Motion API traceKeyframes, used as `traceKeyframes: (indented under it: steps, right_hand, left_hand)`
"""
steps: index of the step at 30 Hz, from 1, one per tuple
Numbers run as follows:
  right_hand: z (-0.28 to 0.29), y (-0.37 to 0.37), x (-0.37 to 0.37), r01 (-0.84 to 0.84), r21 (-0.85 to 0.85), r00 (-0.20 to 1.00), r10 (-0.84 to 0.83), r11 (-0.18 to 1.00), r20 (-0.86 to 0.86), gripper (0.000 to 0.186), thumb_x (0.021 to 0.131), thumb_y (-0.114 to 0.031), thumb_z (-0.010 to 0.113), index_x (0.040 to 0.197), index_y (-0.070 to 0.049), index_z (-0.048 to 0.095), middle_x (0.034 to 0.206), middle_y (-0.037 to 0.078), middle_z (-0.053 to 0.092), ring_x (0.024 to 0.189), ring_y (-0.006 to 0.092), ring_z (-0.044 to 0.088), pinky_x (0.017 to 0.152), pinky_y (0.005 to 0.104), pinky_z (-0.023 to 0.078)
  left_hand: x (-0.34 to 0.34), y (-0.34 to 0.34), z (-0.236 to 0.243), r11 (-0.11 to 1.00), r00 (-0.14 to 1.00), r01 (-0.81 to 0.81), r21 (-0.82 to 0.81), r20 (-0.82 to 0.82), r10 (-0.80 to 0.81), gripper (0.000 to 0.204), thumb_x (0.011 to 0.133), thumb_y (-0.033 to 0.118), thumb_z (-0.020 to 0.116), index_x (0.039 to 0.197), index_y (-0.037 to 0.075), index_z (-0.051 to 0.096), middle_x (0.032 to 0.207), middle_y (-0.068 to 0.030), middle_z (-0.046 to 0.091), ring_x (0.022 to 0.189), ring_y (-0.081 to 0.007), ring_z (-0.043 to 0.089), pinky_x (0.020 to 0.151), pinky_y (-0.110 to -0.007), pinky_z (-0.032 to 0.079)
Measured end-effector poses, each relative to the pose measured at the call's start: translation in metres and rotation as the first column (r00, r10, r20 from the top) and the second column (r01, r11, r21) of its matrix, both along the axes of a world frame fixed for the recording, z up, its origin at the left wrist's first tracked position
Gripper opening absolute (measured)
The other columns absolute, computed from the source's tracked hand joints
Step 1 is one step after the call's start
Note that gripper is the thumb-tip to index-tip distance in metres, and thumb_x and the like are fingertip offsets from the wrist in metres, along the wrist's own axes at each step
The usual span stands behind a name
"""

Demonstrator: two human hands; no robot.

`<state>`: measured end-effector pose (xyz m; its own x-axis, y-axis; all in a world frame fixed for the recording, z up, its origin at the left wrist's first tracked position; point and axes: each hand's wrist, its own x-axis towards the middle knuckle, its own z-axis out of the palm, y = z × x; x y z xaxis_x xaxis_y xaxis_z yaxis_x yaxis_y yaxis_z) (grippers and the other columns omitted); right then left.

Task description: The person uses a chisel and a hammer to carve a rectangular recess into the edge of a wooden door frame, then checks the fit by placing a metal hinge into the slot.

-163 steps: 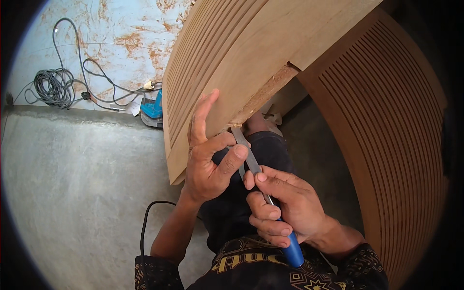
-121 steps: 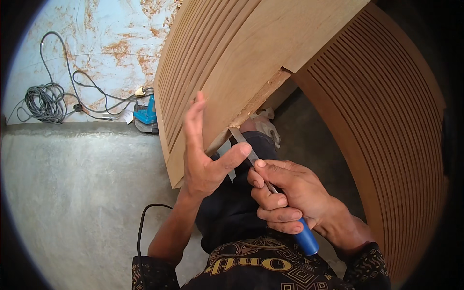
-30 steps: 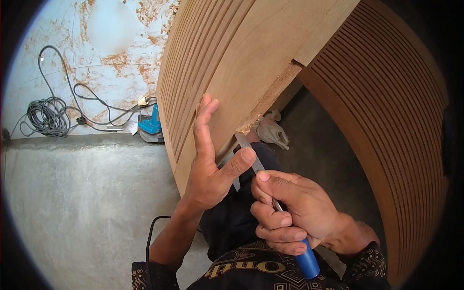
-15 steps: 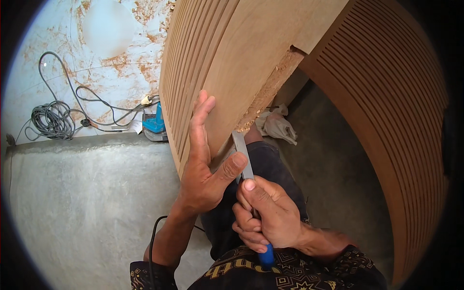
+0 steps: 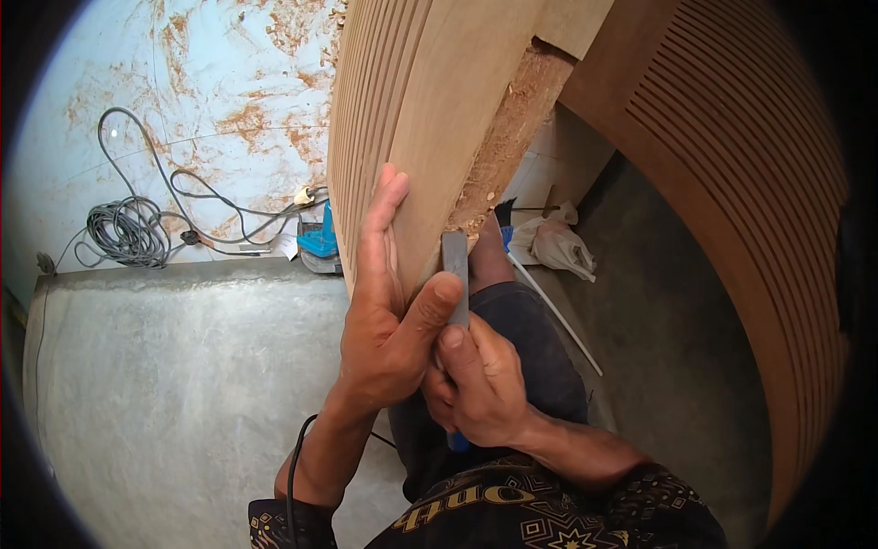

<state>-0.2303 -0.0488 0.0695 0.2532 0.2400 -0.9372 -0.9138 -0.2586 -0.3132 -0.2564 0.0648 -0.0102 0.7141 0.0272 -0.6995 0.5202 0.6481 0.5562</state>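
A pale wooden panel (image 5: 448, 101) with long parallel grooves slants up and away from the person, and a rough recess (image 5: 508, 137) is cut into its right edge. At the near end of that recess, the tip of a chisel (image 5: 455, 252) meets the panel's wood among loose chips (image 5: 476, 220). The right hand (image 5: 485, 389), just below the panel's near end, has its fingers wrapped around the chisel, thumb laid along the top of the blade; a bit of the blue handle (image 5: 458, 443) shows beneath it. The left hand (image 5: 380, 343) lies against the panel's near left part, its visible fingers straight and its thumb spread well apart from them, over the blade's left edge; the remaining fingers are hidden. Left of the panel are a blue power tool (image 5: 320, 240), close beside it, and a coiled grey cable (image 5: 125, 236), farther off. Right of the panel stands a darker grooved panel (image 5: 732, 183), while a whitish plastic bag (image 5: 564, 252) and a thin white rod (image 5: 558, 311) lie nearer to the pale panel's recessed edge.
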Motion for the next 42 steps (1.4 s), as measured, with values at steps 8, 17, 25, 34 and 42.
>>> traceKeyframes:
  steps: [8,17,25,34,42]
  right_hand:
    - [0.022,-0.004,0.017,0.063,-0.021,0.973,-0.066,0.998,-0.22,0.038,0.114,-0.036,0.038,0.101,-0.002,0.049,0.06,0.001,0.048,0.043,0.0105,0.048,0.041,0.0274,0.038]
    - [0.035,-0.001,0.051,0.249,-0.047,0.835,-0.239,0.967,-0.495,0.04,0.114,-0.039,0.037,0.091,-0.006,0.04,0.062,0.002,0.041,0.042,0.0103,0.043,0.037,0.0271,0.041]
    - [0.04,0.004,0.081,0.358,-0.11,0.671,-0.337,0.927,-0.661,0.041,0.114,-0.041,0.036,0.092,-0.006,0.038,0.061,0.002,0.04,0.041,0.0103,0.042,0.034,0.0275,0.041]
    - [0.018,-0.004,0.025,0.24,0.027,0.907,-0.215,0.97,-0.361,0.043,0.114,-0.039,0.037,0.086,-0.006,0.041,0.059,0.001,0.043,0.042,0.0093,0.042,0.038,0.0269,0.038]
    - [-0.017,-0.012,-0.003,-0.057,-0.007,0.994,0.058,0.998,0.096,0.041,0.114,-0.037,0.035,0.091,-0.006,0.049,0.059,-0.002,0.048,0.047,0.0084,0.047,0.044,0.0256,0.036]
  left_hand:
    - [-0.003,0.002,0.003,0.997,0.999,0.044,0.067,0.007,-0.045,0.089,0.101,0.034,0.068,0.161,-0.005,0.015,0.169,-0.0289,0.009,0.158,-0.0335,0.011,0.127,-0.043,0.015]
    - [-0.001,-0.001,0.006,0.992,0.998,0.067,0.103,-0.028,-0.065,0.091,0.1,0.035,0.07,0.161,-0.005,0.016,0.169,-0.0281,0.012,0.157,-0.0329,0.015,0.126,-0.043,0.017]
    - [0.002,-0.007,0.005,0.996,0.999,0.019,0.083,-0.031,-0.016,0.093,0.099,0.036,0.071,0.162,-0.003,0.015,0.169,-0.0264,0.01,0.156,-0.0321,0.017,0.126,-0.043,0.02]
    - [-0.001,-0.005,0.001,0.993,0.999,0.046,0.109,0.003,-0.046,0.09,0.1,0.035,0.069,0.161,-0.003,0.015,0.169,-0.0263,0.012,0.156,-0.0324,0.018,0.126,-0.043,0.02]
    - [-0.003,-0.01,-0.002,0.997,1.0,-0.003,0.081,-0.027,0.006,0.084,0.102,0.032,0.066,0.16,-0.004,0.018,0.168,-0.0263,0.014,0.156,-0.0322,0.019,0.126,-0.043,0.019]
